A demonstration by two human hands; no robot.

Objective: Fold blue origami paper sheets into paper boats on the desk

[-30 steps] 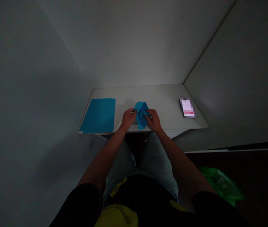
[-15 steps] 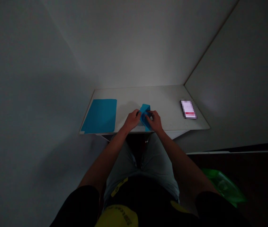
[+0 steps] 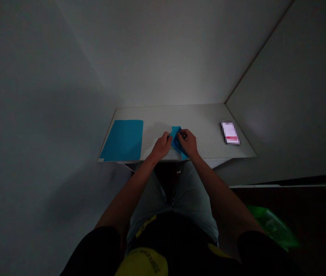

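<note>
A folded piece of blue paper is held between my two hands, near the front edge of the white table. My left hand pinches its left side between thumb and fingers. On the other side, my right hand has its fingers closed on the paper, thumb pressing into the fold. A corner of the paper pokes out below the right hand, by the table's edge. The inner folds are partly hidden by my fingers.
Flat blue paper sheets lie stacked at the left end of the white table. A phone with a lit, blurred screen rests on the right. Walls enclose the table. A green plastic bag is on the dark floor, lower right.
My right hand has shifted slightly up and its fingers have closed further over the paper. The paper has turned a little and looks narrower. My left hand keeps its pinch.
</note>
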